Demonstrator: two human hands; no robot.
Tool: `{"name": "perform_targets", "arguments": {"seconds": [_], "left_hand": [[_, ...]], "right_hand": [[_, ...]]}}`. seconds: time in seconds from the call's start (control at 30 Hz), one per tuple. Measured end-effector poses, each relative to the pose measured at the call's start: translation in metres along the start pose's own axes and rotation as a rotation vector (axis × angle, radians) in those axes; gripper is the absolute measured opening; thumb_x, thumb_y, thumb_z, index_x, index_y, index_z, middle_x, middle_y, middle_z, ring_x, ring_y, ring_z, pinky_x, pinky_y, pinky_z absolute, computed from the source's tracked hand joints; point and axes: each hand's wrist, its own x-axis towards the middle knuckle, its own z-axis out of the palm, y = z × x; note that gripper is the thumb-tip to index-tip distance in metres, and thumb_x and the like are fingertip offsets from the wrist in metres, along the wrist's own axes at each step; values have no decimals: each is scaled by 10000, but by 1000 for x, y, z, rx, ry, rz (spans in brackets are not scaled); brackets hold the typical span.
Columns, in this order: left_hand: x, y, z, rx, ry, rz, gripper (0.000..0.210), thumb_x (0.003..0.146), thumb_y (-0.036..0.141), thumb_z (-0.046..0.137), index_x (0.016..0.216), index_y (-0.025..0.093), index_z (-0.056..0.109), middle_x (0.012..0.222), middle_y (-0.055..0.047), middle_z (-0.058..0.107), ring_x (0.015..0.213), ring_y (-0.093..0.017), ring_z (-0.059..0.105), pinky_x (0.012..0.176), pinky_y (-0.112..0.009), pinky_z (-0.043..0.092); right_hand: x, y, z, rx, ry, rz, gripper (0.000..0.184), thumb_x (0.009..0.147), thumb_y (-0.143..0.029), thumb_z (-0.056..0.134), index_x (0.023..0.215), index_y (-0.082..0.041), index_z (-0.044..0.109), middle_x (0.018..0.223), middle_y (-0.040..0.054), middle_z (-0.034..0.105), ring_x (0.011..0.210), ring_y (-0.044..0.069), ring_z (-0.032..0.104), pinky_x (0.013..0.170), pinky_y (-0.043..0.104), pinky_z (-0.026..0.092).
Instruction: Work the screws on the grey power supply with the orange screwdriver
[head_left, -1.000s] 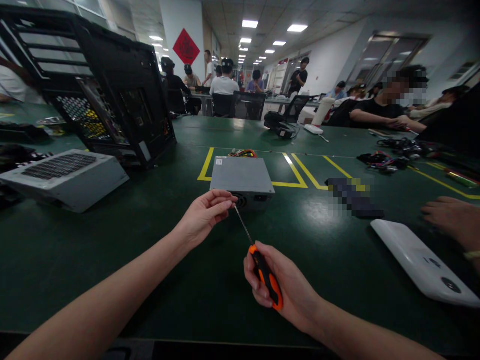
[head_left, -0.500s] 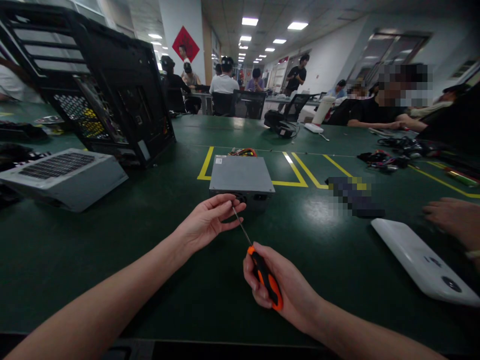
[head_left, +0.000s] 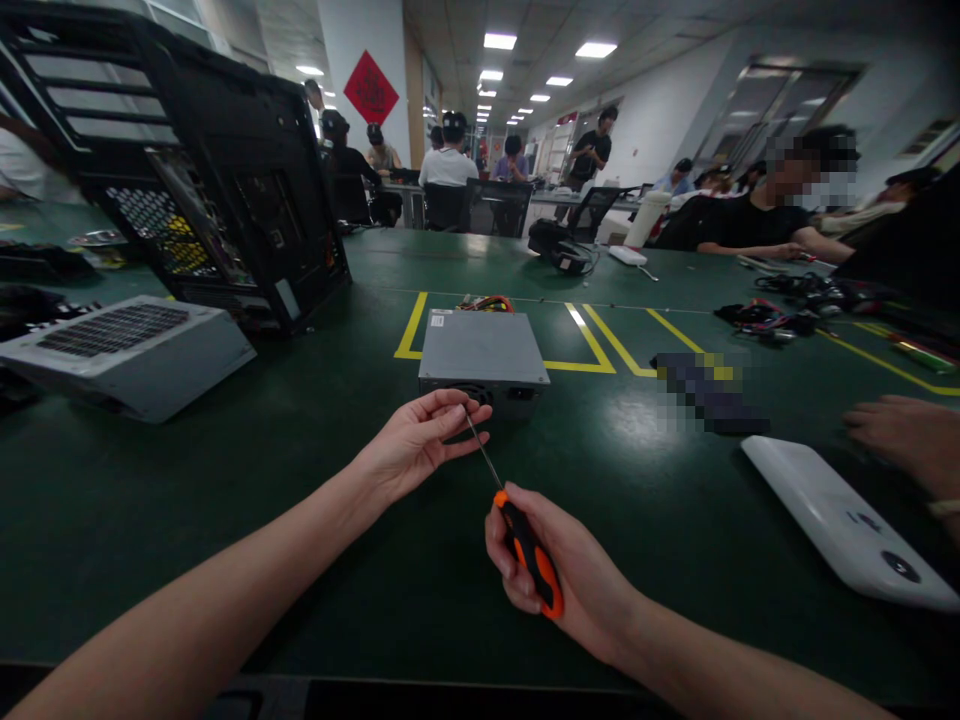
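My right hand [head_left: 559, 565] is wrapped round the orange and black handle of a screwdriver [head_left: 531, 555]. Its thin metal shaft slants up and left to my left hand [head_left: 420, 440]. There the thumb and index finger are pinched together at the screwdriver's tip, and the other fingers are loosely spread. Whatever small thing may be between those fingertips is too small to make out. Just beyond them, a grey computer power supply [head_left: 484, 348] sits flat on the table, its socket and fan side facing me and partly hidden by my left hand.
On the left stand a black computer case [head_left: 262, 200] and a second power supply [head_left: 150, 350] with a grille on top. To the right lie a white device [head_left: 840, 520], another person's hand [head_left: 904, 440] and dark cables [head_left: 772, 315]. Yellow tape [head_left: 600, 350] marks the green table [head_left: 337, 620].
Both hands and the screwdriver hold almost the same pose, with only a slight shift of the right hand. In the background, a person near the red wall sign has moved left.
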Motion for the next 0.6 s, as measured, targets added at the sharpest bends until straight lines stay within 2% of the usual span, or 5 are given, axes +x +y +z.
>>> {"name": "perform_targets", "arguments": {"seconds": [0.6], "left_hand": [[1,-1,-1,-4,-18,-15,135,718,66,625,811,159,594,829,7,640,941,-182,610,911,-477,431]], "right_hand": [[0,1,-1,11,7,-14,365,795,-492,463,682,-149,507,513,-26,478,386,37,354,391,181,233]]}}
